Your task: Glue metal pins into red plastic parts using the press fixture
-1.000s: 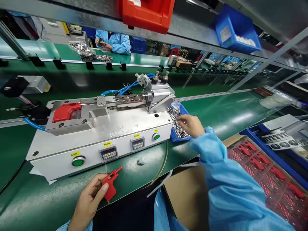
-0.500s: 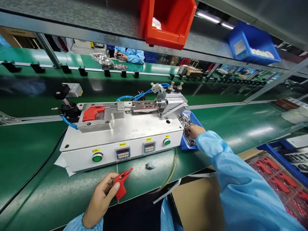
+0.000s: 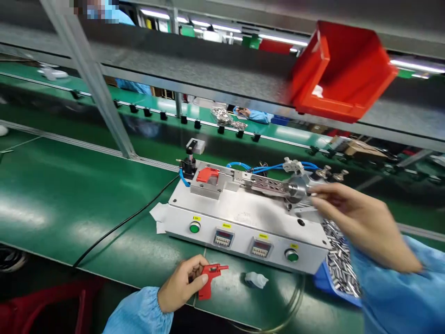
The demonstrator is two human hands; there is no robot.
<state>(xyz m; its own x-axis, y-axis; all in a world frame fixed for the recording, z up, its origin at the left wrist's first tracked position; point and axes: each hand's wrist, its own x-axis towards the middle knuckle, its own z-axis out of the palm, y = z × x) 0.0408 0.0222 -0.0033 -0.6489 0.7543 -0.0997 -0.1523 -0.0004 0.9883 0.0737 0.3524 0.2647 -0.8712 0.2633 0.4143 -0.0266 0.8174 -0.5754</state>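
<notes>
My left hand (image 3: 183,283) is closed on a red plastic toy pistol body (image 3: 206,282), its thin barrel pointing right, in front of the machine. My right hand (image 3: 361,220) is raised over the machine's right end, thumb and fingers pinched together by the metal cylinder (image 3: 298,188). Something small and pale may show at those fingertips, but blur hides what it is. The bench machine (image 3: 243,218) has a second red pistol body (image 3: 207,175) lying in its fixture at the left. Below my right hand, a blue bin (image 3: 323,278) holds many small metal cylinders (image 3: 342,264).
A small translucent bottle (image 3: 256,279) lies on the green bench (image 3: 104,208) before the machine. A red bin (image 3: 347,74) sits on the shelf above. A black cable (image 3: 125,220) runs left. Across the bench, a person's blue sleeve (image 3: 260,116) shows.
My right hand has come out of the blue bin and up to the machine's right end. My left hand still holds the toy pistol body. The view has swung left.
</notes>
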